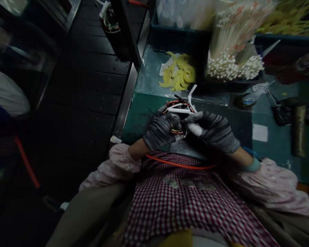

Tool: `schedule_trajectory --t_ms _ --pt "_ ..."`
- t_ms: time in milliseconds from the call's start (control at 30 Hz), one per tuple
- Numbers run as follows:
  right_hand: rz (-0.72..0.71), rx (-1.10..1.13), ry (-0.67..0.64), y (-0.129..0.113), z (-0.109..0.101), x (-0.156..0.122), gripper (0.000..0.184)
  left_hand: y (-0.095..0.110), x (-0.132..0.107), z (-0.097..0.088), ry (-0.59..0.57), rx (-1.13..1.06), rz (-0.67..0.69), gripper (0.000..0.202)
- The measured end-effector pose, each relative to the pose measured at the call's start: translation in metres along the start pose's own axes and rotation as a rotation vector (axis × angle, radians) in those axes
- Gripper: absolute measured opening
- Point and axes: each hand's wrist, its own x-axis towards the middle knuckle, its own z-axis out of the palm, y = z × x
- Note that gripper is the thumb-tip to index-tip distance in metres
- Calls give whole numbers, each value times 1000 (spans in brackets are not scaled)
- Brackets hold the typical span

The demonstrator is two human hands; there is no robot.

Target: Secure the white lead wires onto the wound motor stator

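A wire-wound motor stator (pixel 179 104), a ring of copper-coloured windings with white sleeves (pixel 180 110) on it, is between my hands near the mat's front edge. My left hand (pixel 161 129), in a grey striped glove, is closed around its left side. At its right side, my right hand (pixel 211 129) is closed too, its whitish fingertips pressed to the near rim. One bent white sleeve sticks up at the back. My fingers cover the front of the stator, and the exact wire under them cannot be made out.
Yellow curved strips (pixel 179 71) lie on clear plastic behind the stator. Bundled white-tipped sticks (pixel 233 65) and bins stand at the back. A small bottle (pixel 249 98) and a metal cylinder (pixel 298 130) are at right. Left runs a dark slatted conveyor (pixel 98 79) carrying another stator (pixel 110 22); an orange hose (pixel 180 166) crosses my lap.
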Motion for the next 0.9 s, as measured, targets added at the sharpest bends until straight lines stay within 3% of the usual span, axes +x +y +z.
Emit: schedule_trajectory --t_ms 167,267,333,467,600,667,800,900 --pt "-73 -23 -11 7 1 -1 12 -2 -3 2 25 39 -3 21" --pt "-183 -57 -138 16 1 -4 11 -3 -5 4 112 59 79 26" --pt "-145 -98 -176 23 2 -8 13 -4 -6 4 167 69 138 26" --pt "-14 -146 -106 27 4 -18 22 -5 -7 2 234 55 183 24" --pt "-199 -138 -340 13 3 -17 17 -6 -7 4 231 25 167 16" --pt "-199 -140 -382 2 8 -10 22 -7 -7 7 249 32 172 12" --pt "-43 -332 -184 -11 23 20 21 -11 -5 10 305 58 216 18" --pt "-183 -414 -15 -4 23 34 22 -13 -7 5 226 101 229 18"
